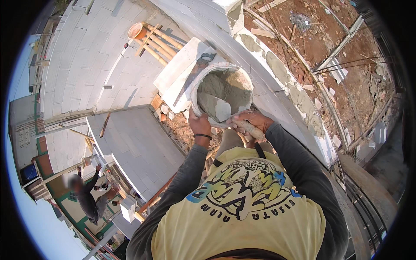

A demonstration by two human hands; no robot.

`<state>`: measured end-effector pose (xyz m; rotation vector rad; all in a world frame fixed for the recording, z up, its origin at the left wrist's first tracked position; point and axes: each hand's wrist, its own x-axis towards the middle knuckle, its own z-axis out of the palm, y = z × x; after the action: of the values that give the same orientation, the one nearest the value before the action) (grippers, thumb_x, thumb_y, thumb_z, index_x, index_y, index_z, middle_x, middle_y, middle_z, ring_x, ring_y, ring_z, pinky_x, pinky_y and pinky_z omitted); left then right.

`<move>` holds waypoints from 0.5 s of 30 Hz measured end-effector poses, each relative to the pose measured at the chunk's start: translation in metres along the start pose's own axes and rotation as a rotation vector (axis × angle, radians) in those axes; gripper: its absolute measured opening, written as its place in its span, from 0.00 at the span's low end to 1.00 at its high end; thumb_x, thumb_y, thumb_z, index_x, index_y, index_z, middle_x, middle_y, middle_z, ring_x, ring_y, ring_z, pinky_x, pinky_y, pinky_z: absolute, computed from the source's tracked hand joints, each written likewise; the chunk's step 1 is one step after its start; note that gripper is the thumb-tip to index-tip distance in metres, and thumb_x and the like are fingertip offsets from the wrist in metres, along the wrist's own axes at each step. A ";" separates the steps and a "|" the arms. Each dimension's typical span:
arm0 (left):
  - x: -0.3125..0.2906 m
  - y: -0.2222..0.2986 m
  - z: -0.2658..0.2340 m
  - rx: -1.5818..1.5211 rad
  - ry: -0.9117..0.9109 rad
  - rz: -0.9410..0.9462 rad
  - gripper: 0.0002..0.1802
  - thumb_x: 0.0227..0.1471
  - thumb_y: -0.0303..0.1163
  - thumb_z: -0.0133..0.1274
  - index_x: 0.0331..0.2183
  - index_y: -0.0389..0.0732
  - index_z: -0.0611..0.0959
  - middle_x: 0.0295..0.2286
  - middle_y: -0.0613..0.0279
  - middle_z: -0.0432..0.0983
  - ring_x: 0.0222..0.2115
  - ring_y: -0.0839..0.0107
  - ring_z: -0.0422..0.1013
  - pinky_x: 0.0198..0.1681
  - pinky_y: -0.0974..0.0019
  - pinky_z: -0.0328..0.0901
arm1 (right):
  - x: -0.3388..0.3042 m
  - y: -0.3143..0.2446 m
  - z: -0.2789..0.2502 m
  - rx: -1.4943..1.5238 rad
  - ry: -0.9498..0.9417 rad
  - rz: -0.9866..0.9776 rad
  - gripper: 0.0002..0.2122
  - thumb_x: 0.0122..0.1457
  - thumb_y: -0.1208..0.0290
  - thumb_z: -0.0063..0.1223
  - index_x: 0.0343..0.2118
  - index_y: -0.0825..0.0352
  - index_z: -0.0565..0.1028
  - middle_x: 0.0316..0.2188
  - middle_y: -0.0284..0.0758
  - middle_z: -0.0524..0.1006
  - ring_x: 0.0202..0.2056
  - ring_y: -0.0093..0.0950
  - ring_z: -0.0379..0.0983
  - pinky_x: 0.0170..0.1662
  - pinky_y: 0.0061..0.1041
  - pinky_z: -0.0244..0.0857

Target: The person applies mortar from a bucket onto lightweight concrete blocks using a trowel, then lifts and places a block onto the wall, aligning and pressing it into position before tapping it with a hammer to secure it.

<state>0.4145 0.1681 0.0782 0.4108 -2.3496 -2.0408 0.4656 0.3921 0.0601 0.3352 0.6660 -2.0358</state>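
Observation:
A round bucket (195, 97) with a pale, mortar-crusted rim stands in front of me, holding wet grey mortar (232, 84). My left hand (200, 126) grips its near left rim, fingers curled over the edge. At the near right rim, my right hand (251, 120) is closed round the wooden handle of a trowel (222, 110). The trowel's mortar-smeared blade reaches into the bucket and rests against the mortar. Just beyond the bucket, what looks like a handsaw (190, 82) lies on white blocks (173, 76), its grey handle pointing away.
A block wall (284, 71) topped with mortar runs along my right, above rubble-strewn ground (294, 39). Bamboo poles (162, 43) and an orange bucket (137, 31) are at far left. Lower left, another person (91, 195) handles a white block beside a grey block wall (134, 147).

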 end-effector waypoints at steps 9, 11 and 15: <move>0.019 0.007 0.002 -0.311 0.084 -0.267 0.33 0.38 0.10 0.41 0.52 0.34 0.70 0.39 0.57 0.74 0.37 0.64 0.73 0.40 0.65 0.69 | -0.026 0.004 0.041 0.100 0.161 -0.506 0.17 0.61 0.63 0.52 0.47 0.69 0.72 0.28 0.30 0.73 0.20 0.18 0.70 0.20 0.17 0.66; 0.024 0.005 -0.005 -0.377 0.097 -0.293 0.35 0.38 0.10 0.40 0.52 0.35 0.69 0.40 0.57 0.74 0.38 0.64 0.73 0.39 0.64 0.70 | -0.014 -0.013 0.051 0.028 0.323 -0.618 0.16 0.61 0.63 0.52 0.47 0.69 0.72 0.27 0.31 0.73 0.20 0.20 0.71 0.23 0.21 0.66; 0.026 -0.016 -0.016 -0.355 0.147 -0.278 0.36 0.36 0.10 0.39 0.52 0.35 0.70 0.41 0.57 0.73 0.39 0.63 0.73 0.39 0.63 0.70 | 0.066 -0.040 0.025 -0.173 0.769 -0.976 0.13 0.62 0.66 0.47 0.42 0.72 0.69 0.26 0.38 0.72 0.25 0.32 0.71 0.31 0.32 0.67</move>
<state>0.3950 0.1454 0.0603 0.8780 -1.8826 -2.3859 0.3979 0.3480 0.0614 0.8229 1.7225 -2.7106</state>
